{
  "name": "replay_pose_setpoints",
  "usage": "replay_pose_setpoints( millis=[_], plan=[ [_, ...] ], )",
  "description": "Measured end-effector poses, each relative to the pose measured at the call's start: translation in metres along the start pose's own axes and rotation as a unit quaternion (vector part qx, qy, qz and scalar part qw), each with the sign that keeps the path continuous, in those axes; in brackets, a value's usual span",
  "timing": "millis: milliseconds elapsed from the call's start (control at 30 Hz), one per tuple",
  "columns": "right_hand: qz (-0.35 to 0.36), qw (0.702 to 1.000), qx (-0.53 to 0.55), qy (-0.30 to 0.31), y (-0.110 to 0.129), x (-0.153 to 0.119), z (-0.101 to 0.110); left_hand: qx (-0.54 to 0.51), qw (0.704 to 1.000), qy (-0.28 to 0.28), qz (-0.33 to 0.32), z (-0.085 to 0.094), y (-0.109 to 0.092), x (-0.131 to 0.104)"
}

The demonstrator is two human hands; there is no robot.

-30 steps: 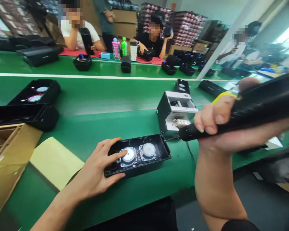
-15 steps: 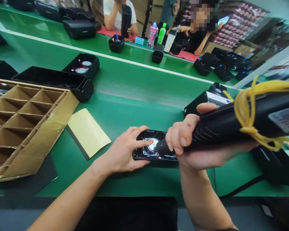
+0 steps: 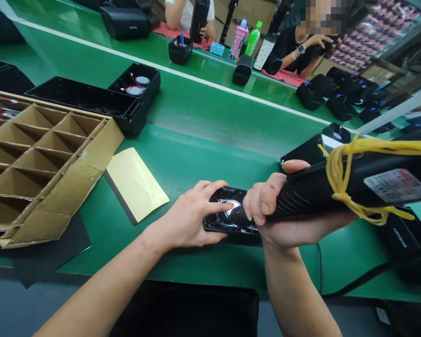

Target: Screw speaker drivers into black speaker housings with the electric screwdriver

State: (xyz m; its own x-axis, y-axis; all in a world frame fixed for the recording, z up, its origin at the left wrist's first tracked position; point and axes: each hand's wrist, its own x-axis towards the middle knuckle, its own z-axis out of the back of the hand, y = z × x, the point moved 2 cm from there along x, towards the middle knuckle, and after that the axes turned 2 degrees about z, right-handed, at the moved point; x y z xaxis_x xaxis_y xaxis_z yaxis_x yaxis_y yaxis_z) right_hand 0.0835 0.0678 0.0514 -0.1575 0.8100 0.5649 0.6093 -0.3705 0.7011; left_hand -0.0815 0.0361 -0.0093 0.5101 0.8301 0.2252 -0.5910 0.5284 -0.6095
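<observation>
My left hand (image 3: 192,216) grips the left end of a black speaker housing (image 3: 212,225) lying on the green bench, thumb along the near side. One of its fingers rests on a round silver speaker driver (image 3: 234,204) inside. My right hand (image 3: 266,206) is wrapped round a black electric screwdriver (image 3: 308,192) with a yellow cord (image 3: 340,175) tied on it. The screwdriver slants down to the left, its nose over the housing beside the driver. The bit's tip is too small to make out, and the right hand hides the housing's right end.
A divided cardboard box (image 3: 87,164) stands at left, beside yellow paper (image 3: 138,185). Open black housings (image 3: 140,114) lie behind it. A dark cable (image 3: 365,278) runs at right near another black case (image 3: 403,241). Two people sit across the bench among bottles (image 3: 254,40) and black speakers (image 3: 124,23).
My view has shifted, so the bench things sit somewhat differently in it. Both hands keep their hold, and the screwdriver's nose stays over the housing. The person at far right has moved their arms.
</observation>
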Motion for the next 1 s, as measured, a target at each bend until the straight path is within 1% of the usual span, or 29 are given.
replay_pose_setpoints(
  millis=[167, 300, 400, 500, 533, 700, 900, 1000],
  plan=[
    [-0.015, 1.0, 0.0, 0.001, -0.001, -0.001, 0.001, -0.003, 1.0, -0.006, -0.002, 0.0, -0.001, 0.0],
    [0.004, 1.0, -0.013, 0.005, -0.003, -0.001, -0.001, -0.007, 1.0, -0.003, 0.003, 0.001, -0.002, 0.0],
    [0.006, 0.999, -0.036, 0.027, -0.003, -0.001, -0.006, -0.01, 1.0, -0.003, 0.002, 0.003, -0.003, 0.0],
    [0.014, 0.997, -0.04, 0.064, -0.002, -0.005, -0.011, -0.008, 1.0, 0.002, 0.004, 0.004, -0.004, 0.0],
    [0.014, 0.997, -0.042, 0.065, -0.001, -0.007, -0.012, -0.006, 1.0, 0.006, 0.006, 0.005, -0.004, 0.0],
    [-0.01, 0.999, -0.048, 0.018, 0.0, -0.015, -0.004, -0.004, 1.0, 0.013, 0.015, 0.005, -0.004, 0.001],
    [0.002, 0.999, -0.031, 0.031, 0.004, -0.015, 0.001, -0.005, 1.0, 0.014, 0.016, 0.003, -0.002, 0.002],
    [-0.006, 0.998, -0.058, 0.003, 0.008, -0.016, 0.0, -0.012, 1.0, 0.012, 0.015, 0.004, -0.002, 0.002]
  ],
)
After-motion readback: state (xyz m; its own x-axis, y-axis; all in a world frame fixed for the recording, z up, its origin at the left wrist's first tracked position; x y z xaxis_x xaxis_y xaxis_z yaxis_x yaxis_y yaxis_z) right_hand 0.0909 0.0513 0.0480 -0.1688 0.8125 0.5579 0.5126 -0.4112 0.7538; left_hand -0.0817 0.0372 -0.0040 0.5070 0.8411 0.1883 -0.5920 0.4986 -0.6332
